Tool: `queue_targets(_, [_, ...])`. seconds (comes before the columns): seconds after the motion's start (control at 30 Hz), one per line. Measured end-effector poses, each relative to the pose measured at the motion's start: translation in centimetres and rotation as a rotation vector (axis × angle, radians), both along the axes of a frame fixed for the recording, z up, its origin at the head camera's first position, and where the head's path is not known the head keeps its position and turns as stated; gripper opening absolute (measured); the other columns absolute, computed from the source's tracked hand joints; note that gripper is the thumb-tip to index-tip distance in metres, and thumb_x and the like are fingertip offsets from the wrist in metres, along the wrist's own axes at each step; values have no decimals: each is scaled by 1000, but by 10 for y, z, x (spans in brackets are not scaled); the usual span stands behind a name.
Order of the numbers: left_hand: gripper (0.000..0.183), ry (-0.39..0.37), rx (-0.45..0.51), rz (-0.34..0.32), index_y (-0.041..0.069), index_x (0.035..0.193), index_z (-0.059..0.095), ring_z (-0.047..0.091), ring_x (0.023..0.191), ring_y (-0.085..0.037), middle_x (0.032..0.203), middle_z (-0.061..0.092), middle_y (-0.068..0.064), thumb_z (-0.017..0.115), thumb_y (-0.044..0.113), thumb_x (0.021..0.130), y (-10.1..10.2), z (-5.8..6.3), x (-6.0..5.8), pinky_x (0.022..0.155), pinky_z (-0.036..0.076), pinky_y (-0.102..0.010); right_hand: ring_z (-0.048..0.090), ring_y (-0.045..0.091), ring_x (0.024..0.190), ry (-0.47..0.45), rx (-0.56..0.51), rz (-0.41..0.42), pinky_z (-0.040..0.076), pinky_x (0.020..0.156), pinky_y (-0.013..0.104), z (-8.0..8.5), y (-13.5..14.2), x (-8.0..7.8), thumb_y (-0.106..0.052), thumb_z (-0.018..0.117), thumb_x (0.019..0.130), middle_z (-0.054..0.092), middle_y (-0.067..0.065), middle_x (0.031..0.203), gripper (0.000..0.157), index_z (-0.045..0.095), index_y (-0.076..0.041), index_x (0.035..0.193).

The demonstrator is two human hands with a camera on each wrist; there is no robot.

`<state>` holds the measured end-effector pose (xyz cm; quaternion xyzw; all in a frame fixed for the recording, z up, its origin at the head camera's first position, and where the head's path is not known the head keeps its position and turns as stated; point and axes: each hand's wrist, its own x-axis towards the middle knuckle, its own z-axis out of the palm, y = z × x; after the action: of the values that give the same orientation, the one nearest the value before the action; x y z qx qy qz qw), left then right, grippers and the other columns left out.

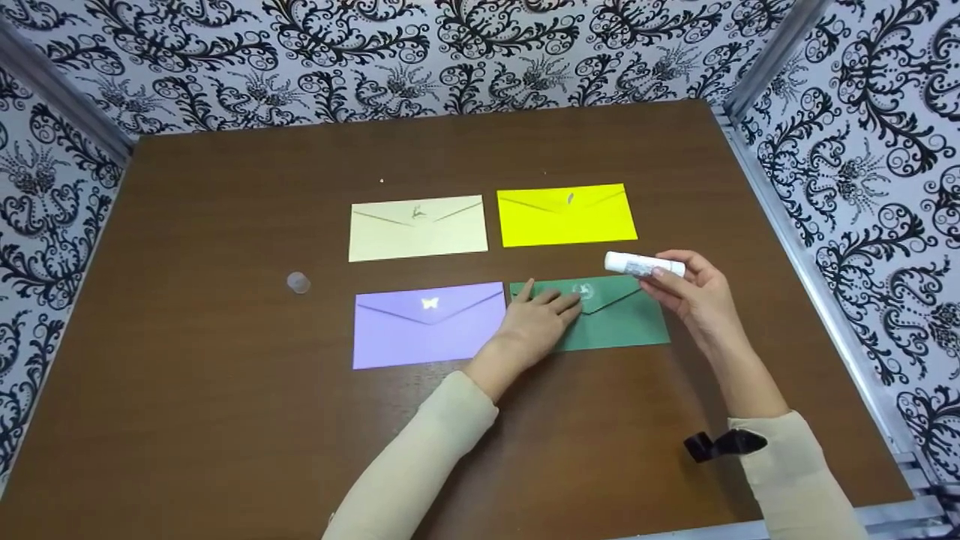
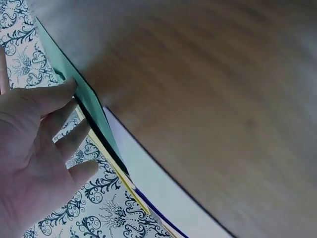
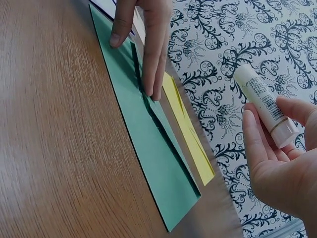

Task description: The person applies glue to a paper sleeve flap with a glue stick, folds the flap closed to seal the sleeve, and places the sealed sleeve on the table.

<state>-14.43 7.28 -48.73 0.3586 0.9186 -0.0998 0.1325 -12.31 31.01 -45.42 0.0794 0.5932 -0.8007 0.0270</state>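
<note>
My left hand (image 1: 534, 322) rests on the green envelope (image 1: 615, 330), its straight fingers spread over the left part and touching near the pale sticker on the flap. In the left wrist view its thumb (image 2: 64, 91) lies at the green envelope's edge. My right hand (image 1: 697, 296) pinches a white glue stick (image 1: 637, 264) between thumb and fingers, tilted, above the green envelope's upper right corner. Printed text and a barcode show on the glue stick (image 3: 262, 99) in the right wrist view. Just left of my left hand lies a purple envelope (image 1: 420, 337) with a butterfly sticker.
Behind lie a cream envelope (image 1: 416, 236) and a yellow envelope (image 1: 568, 225), each with a small sticker on its flap. A small translucent cap (image 1: 298, 283) sits on the brown table (image 1: 187, 390) at left. Patterned panels (image 1: 360, 60) border the table. A black strap (image 1: 724, 444) hangs from the right sleeve.
</note>
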Motion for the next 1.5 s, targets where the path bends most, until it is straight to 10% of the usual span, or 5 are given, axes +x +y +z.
queue_targets(0.47, [57,4,-10,-4,38,159,18,23,153,-18,167,17,12,37,19,109,5,-4,3,125,24,-55,75,19,91,8,2,37,62,82,30,-5,-3,-3,0,64,94,65,7,108,16,62,-8,108])
queue_targets(0.8, [58,-76,-63,-41,32,161,10,9,157,-14,170,4,13,33,20,109,9,-1,-1,128,21,-36,75,18,90,-25,-12,40,62,83,30,-5,-7,-4,-1,64,94,66,7,107,17,62,-8,109])
queue_targets(1.33, [60,-118,18,-61,30,161,13,11,157,-13,169,6,14,36,15,108,7,-6,-5,127,24,-35,75,16,91,-14,-33,57,61,84,31,-9,-10,-5,0,64,94,66,6,107,16,63,-7,109])
queue_targets(1.5, [59,-93,-11,-70,31,161,10,8,157,-13,169,2,16,35,35,108,7,-6,-3,127,24,-34,75,16,92,-15,-19,63,61,85,33,-10,-10,-6,0,64,94,66,6,107,16,64,-9,108])
